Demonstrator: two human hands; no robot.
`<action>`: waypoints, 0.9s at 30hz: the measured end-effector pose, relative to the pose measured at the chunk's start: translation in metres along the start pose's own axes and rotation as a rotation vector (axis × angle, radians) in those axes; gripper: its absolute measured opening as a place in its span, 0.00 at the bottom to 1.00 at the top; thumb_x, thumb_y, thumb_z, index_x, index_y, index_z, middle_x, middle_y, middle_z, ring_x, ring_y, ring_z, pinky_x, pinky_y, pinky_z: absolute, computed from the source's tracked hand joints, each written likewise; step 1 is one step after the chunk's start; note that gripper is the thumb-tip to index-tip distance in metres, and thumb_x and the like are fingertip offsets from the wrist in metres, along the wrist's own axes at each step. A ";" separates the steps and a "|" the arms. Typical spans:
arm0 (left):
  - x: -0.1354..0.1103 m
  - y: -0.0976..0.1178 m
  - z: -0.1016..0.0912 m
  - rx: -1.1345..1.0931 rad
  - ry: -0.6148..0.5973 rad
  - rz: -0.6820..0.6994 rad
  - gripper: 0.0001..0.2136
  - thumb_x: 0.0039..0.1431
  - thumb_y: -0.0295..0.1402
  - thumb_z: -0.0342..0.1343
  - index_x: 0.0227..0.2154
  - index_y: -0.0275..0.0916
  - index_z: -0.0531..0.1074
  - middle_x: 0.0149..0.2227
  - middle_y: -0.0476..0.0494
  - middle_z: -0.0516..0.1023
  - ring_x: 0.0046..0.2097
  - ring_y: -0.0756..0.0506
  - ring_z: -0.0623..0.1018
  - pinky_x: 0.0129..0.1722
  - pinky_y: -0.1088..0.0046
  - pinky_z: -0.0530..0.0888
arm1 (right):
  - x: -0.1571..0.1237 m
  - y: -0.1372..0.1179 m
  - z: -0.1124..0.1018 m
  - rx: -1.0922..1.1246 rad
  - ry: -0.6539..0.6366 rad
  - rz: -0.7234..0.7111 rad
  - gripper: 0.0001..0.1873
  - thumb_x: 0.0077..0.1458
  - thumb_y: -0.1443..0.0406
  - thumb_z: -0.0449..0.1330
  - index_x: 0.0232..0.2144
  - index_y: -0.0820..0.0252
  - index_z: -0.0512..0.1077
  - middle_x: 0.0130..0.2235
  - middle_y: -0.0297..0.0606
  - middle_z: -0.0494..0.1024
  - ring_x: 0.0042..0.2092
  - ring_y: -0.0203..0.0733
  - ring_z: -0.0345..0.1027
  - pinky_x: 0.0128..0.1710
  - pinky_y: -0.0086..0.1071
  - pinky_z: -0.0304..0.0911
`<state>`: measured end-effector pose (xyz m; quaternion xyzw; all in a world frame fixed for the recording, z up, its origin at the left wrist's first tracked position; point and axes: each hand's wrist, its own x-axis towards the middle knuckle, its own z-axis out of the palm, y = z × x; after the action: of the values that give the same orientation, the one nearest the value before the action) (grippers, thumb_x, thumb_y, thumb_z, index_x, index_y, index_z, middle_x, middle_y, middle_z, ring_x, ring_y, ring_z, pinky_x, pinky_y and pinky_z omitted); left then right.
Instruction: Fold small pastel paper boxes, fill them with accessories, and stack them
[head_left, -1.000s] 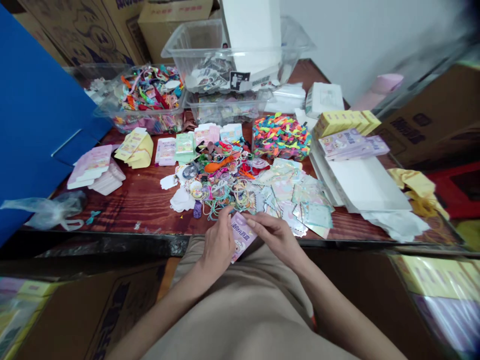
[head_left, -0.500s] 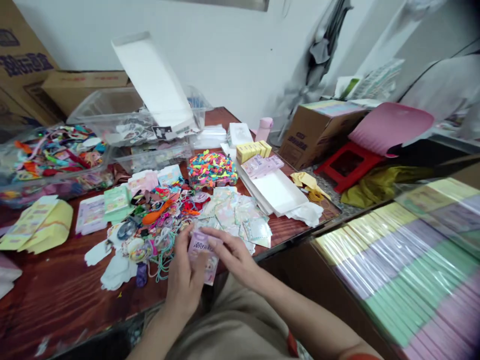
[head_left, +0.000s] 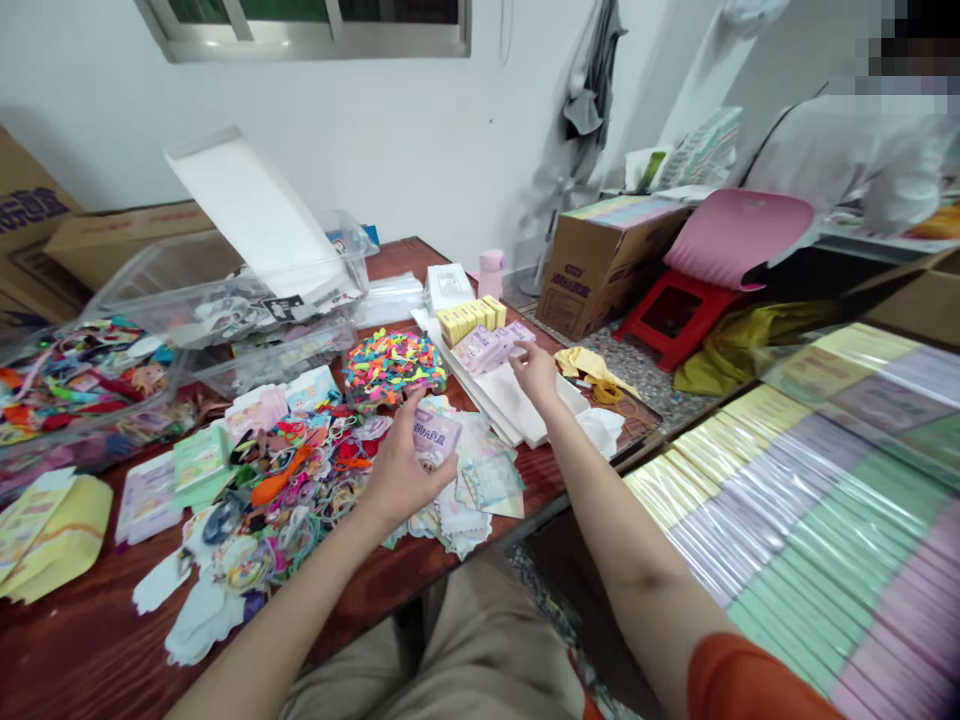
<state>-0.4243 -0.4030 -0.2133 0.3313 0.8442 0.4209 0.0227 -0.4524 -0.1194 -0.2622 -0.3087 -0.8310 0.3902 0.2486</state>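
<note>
In the head view my left hand (head_left: 409,465) grips a small purple printed box (head_left: 437,437) between thumb and fingers, above sheets of pastel cards (head_left: 487,470). My right hand (head_left: 535,370) reaches out over a white open tray (head_left: 517,400), its bent fingers apart. Its fingertips are at the end of a row of purple boxes (head_left: 484,348) lying in the tray; whether they touch is hard to make out. Behind these sits a row of yellow boxes (head_left: 471,318). Left of the cards lies a loose heap of colourful hair ties and trinkets (head_left: 300,490).
A clear tub of bright small pieces (head_left: 394,365) stands mid-table. Larger plastic bins (head_left: 150,290) fill the back left. On the right is a carton of wrapped pastel boxes (head_left: 795,480); beyond it are a pink and red chair (head_left: 739,240) and a person in white (head_left: 847,150).
Both hands were together on the purple box near the table's front edge. The left has lifted it forward; the right has let go and moved to the tray. The view has shifted.
</note>
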 end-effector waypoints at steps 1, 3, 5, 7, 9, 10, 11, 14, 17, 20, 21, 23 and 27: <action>0.013 -0.001 0.005 0.012 -0.007 0.028 0.38 0.50 0.34 0.60 0.64 0.37 0.53 0.63 0.33 0.65 0.62 0.35 0.68 0.61 0.54 0.67 | 0.008 0.005 0.003 -0.024 -0.006 -0.001 0.21 0.54 0.67 0.58 0.50 0.66 0.76 0.36 0.46 0.82 0.40 0.48 0.76 0.48 0.41 0.68; 0.039 -0.002 0.015 0.051 -0.012 0.096 0.38 0.49 0.33 0.60 0.64 0.37 0.54 0.62 0.33 0.66 0.63 0.35 0.68 0.62 0.54 0.66 | 0.015 0.010 0.009 -0.057 -0.034 -0.015 0.21 0.53 0.70 0.57 0.49 0.65 0.77 0.34 0.44 0.82 0.38 0.46 0.77 0.46 0.38 0.68; 0.066 -0.005 0.027 0.102 -0.026 0.159 0.38 0.48 0.32 0.61 0.64 0.38 0.55 0.61 0.34 0.67 0.63 0.34 0.67 0.63 0.52 0.64 | 0.017 0.013 0.014 -0.081 -0.056 -0.038 0.22 0.53 0.70 0.56 0.51 0.64 0.77 0.34 0.43 0.83 0.37 0.45 0.77 0.44 0.35 0.69; 0.094 -0.008 0.039 0.141 -0.068 0.195 0.38 0.49 0.32 0.61 0.64 0.39 0.55 0.61 0.34 0.66 0.63 0.34 0.66 0.64 0.52 0.63 | 0.017 0.014 0.016 -0.105 -0.062 -0.061 0.22 0.56 0.68 0.56 0.52 0.63 0.76 0.36 0.43 0.83 0.38 0.45 0.78 0.44 0.35 0.69; 0.119 -0.013 0.052 0.162 -0.134 0.198 0.39 0.48 0.32 0.62 0.64 0.36 0.56 0.62 0.32 0.65 0.64 0.33 0.65 0.65 0.52 0.62 | 0.017 0.013 0.017 -0.132 -0.060 -0.085 0.21 0.58 0.66 0.55 0.52 0.63 0.77 0.38 0.44 0.84 0.41 0.46 0.78 0.45 0.35 0.69; 0.130 -0.016 0.059 0.168 -0.165 0.188 0.40 0.46 0.32 0.63 0.64 0.35 0.56 0.62 0.31 0.65 0.65 0.32 0.64 0.65 0.52 0.61 | 0.017 0.013 0.017 -0.147 -0.058 -0.097 0.20 0.59 0.65 0.55 0.52 0.62 0.77 0.40 0.44 0.84 0.42 0.47 0.78 0.46 0.36 0.69; 0.139 -0.019 0.065 0.171 -0.188 0.178 0.41 0.45 0.32 0.64 0.64 0.34 0.57 0.62 0.30 0.65 0.65 0.31 0.63 0.65 0.52 0.61 | 0.017 0.012 0.016 -0.164 -0.058 -0.110 0.20 0.60 0.65 0.55 0.51 0.62 0.77 0.42 0.45 0.83 0.44 0.48 0.78 0.47 0.36 0.68; 0.157 -0.028 0.082 0.159 -0.214 0.157 0.41 0.44 0.33 0.65 0.63 0.34 0.59 0.62 0.30 0.65 0.65 0.30 0.65 0.64 0.51 0.63 | 0.017 0.011 0.015 -0.221 -0.069 -0.147 0.19 0.61 0.66 0.54 0.50 0.60 0.78 0.47 0.46 0.82 0.49 0.49 0.76 0.50 0.37 0.66; 0.162 -0.033 0.092 0.140 -0.209 0.155 0.40 0.46 0.33 0.64 0.63 0.36 0.58 0.63 0.32 0.65 0.64 0.33 0.66 0.64 0.54 0.64 | 0.015 0.009 0.015 -0.280 -0.094 -0.168 0.19 0.62 0.68 0.53 0.51 0.60 0.78 0.49 0.46 0.81 0.51 0.49 0.74 0.51 0.36 0.65; 0.160 -0.034 0.093 0.143 -0.203 0.147 0.39 0.48 0.34 0.64 0.64 0.34 0.58 0.63 0.31 0.64 0.64 0.34 0.66 0.65 0.56 0.63 | 0.015 0.007 0.014 -0.329 -0.125 -0.193 0.19 0.62 0.69 0.51 0.50 0.61 0.78 0.47 0.47 0.81 0.50 0.49 0.74 0.49 0.34 0.65; 0.160 -0.033 0.092 0.150 -0.204 0.143 0.39 0.48 0.34 0.63 0.64 0.33 0.58 0.63 0.31 0.63 0.64 0.34 0.66 0.65 0.58 0.63 | 0.015 0.006 0.014 -0.341 -0.134 -0.203 0.19 0.62 0.69 0.51 0.50 0.61 0.78 0.46 0.47 0.81 0.49 0.49 0.74 0.48 0.34 0.64; 0.160 -0.032 0.089 0.170 -0.210 0.134 0.39 0.49 0.35 0.63 0.64 0.34 0.58 0.63 0.31 0.62 0.64 0.35 0.67 0.64 0.60 0.64 | 0.015 0.004 0.013 -0.357 -0.153 -0.222 0.19 0.63 0.69 0.50 0.49 0.61 0.78 0.44 0.47 0.81 0.47 0.48 0.74 0.46 0.33 0.64; 0.163 -0.028 0.084 0.232 -0.242 0.120 0.39 0.48 0.34 0.64 0.64 0.41 0.60 0.61 0.35 0.63 0.63 0.33 0.66 0.64 0.57 0.64 | 0.012 0.002 0.014 -0.348 -0.209 -0.269 0.18 0.59 0.70 0.53 0.47 0.58 0.79 0.43 0.44 0.81 0.45 0.46 0.74 0.44 0.31 0.64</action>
<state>-0.5400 -0.2620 -0.2485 0.4297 0.8569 0.2781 0.0607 -0.4695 -0.1167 -0.2691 -0.1914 -0.9405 0.2346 0.1540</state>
